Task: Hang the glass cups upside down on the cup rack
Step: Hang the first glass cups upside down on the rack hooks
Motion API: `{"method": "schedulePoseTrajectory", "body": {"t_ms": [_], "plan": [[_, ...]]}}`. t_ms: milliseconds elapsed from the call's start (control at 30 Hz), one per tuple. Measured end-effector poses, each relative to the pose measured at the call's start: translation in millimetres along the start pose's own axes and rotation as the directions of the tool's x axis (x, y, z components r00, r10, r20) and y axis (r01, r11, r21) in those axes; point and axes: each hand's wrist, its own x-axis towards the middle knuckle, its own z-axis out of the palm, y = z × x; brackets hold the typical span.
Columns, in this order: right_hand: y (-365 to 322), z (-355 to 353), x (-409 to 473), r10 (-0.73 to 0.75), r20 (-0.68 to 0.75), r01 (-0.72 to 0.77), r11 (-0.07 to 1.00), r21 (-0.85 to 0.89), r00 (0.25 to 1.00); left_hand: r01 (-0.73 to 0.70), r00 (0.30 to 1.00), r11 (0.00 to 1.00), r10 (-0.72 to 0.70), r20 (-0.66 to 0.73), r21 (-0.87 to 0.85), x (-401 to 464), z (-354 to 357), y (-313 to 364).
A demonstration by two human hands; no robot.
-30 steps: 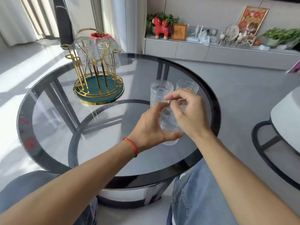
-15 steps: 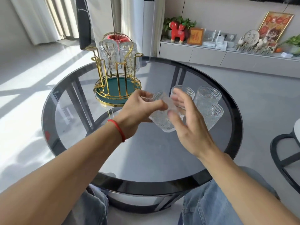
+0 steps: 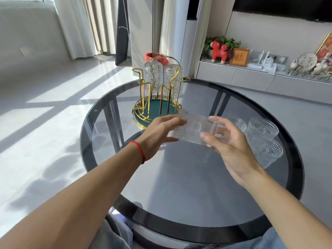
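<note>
A ribbed glass cup (image 3: 193, 129) lies on its side in the air over the round glass table (image 3: 179, 229). My left hand (image 3: 159, 135) grips its mouth end. My right hand (image 3: 231, 148) has thumb and fingers around its base end. The gold wire cup rack (image 3: 156, 109) with a green base stands just beyond my left hand. Two glass cups (image 3: 153, 76) (image 3: 173, 78) hang upside down on its far pegs; the near pegs are bare. Three more cups (image 3: 233, 123) (image 3: 262, 130) (image 3: 269, 153) stand upright at the right, partly behind my right hand.
A red object (image 3: 156, 57) sits behind the rack. A low sideboard (image 3: 251, 78) with a red toy horse (image 3: 220, 51) and ornaments runs along the back right wall. Curtains (image 3: 80, 27) hang at the back left. My knees are under the table's near edge.
The cup has been lifted off the table, tipped from upright onto its side and carried left towards the rack. My view has shifted, so the rack now sits nearer the middle.
</note>
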Motion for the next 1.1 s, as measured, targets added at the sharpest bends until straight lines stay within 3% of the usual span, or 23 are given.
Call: {"method": "schedulePoseTrajectory", "body": {"t_ms": [67,133,200,267,333,467,633,900,1100], "plan": [[-4,1,5,-0.091,-0.015,0.089,0.992,-0.088,0.996,-0.074,0.992,0.991,0.084,-0.096,0.11,3,-16,-4],[-8,4,10,-0.147,-0.027,0.142,0.981,-0.134,0.989,-0.126,0.947,0.905,0.232,-0.223,0.405,6,-32,-12],[-14,9,14,-0.164,-0.04,0.158,0.98,-0.119,0.986,-0.096,0.935,0.671,0.313,-0.164,0.735,9,-45,-22],[-25,14,20,-0.191,-0.036,0.186,0.976,-0.114,0.981,-0.073,0.974,0.493,0.223,-0.045,0.867,10,-51,-33],[-47,20,29,-0.247,-0.017,0.242,0.96,-0.141,0.969,-0.096,0.984,0.437,0.175,0.02,0.895,11,-51,-40],[-104,43,68,-0.413,0.012,0.404,0.885,-0.233,0.911,-0.14,0.975,0.373,0.212,0.062,0.917,16,-46,-45],[-162,96,130,-0.483,0.076,0.469,0.783,-0.409,0.872,-0.128,0.979,0.269,0.189,0.079,0.955,19,-46,-48],[-153,154,179,-0.455,0.223,0.486,0.617,-0.619,0.862,-0.123,0.977,0.254,0.199,0.073,0.959,17,-48,-51],[-148,170,203,-0.384,0.215,0.416,0.584,-0.697,0.898,-0.133,0.973,0.247,0.215,0.079,0.96,16,-48,-52]]}}
